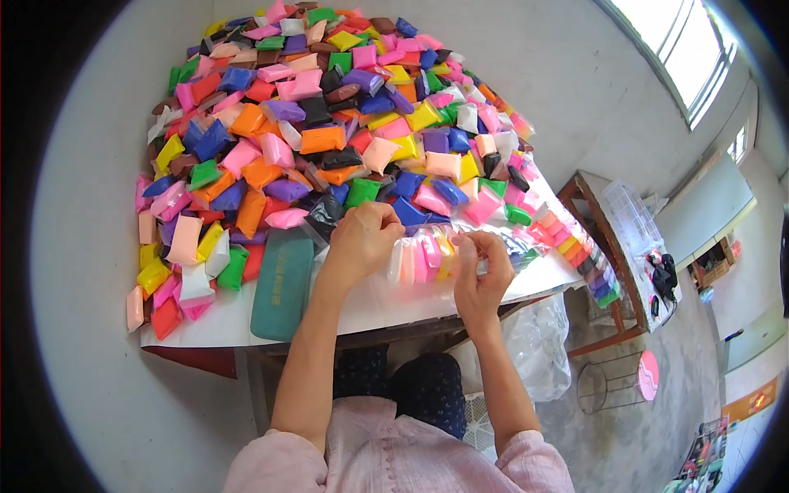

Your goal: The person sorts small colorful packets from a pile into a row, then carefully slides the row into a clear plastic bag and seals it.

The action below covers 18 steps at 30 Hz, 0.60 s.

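Observation:
A clear plastic bag [421, 260] with pink, peach and yellow packets inside lies at the front of the table, between my hands. My left hand [362, 240] is closed on the bag's left end, fingers bent over it. At the other end, my right hand [483, 271] pinches the plastic between thumb and fingers. Just behind the bag rises a big heap of small, soft, coloured packets [325, 140] in clear wrappers. A green case [282, 283] with faint gold lettering lies left of my left forearm.
Filled clear bags of coloured packets [575, 251] lie along the table's right edge, one hanging over. Farther right stands a wooden-framed table [604, 214] with a clear plastic container [631, 212] and black items. A pink-topped wire stool [648, 375] and a plastic sack [538, 345] are below.

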Available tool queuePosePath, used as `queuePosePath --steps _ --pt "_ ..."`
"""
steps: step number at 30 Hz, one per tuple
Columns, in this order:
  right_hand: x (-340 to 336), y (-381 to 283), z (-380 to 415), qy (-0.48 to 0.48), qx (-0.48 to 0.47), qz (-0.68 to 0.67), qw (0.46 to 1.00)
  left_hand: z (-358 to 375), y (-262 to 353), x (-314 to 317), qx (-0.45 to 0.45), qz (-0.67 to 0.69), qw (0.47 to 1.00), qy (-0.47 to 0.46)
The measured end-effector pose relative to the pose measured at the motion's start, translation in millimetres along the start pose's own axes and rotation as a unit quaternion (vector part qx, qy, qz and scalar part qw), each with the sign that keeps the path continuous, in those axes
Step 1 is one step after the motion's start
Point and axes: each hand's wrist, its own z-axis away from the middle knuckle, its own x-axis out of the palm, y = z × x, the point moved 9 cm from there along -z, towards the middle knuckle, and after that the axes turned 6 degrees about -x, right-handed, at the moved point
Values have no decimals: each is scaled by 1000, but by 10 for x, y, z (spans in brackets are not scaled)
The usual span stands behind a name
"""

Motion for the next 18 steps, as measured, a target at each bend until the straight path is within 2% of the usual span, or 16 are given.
queuePosePath --steps 5,8,11,14,17,18 --pt "20 -66 -58 -15 -47 29 998 -68 -154 73 -18 71 997 17" --pt "43 -64 -110 -30 -50 38 998 -76 -302 140 -86 131 987 -18" --pt "75 1 -154 -45 -22 44 998 -57 -273 133 -42 147 988 -9" --pt "96 81 -203 -47 9 46 998 43 -271 37 -8 159 986 51" --pt "123 164 -233 -56 41 30 997 358 -145 -121 -18 266 960 83" --pt "139 205 -231 -55 45 19 997 442 -109 -144 12 254 963 90"
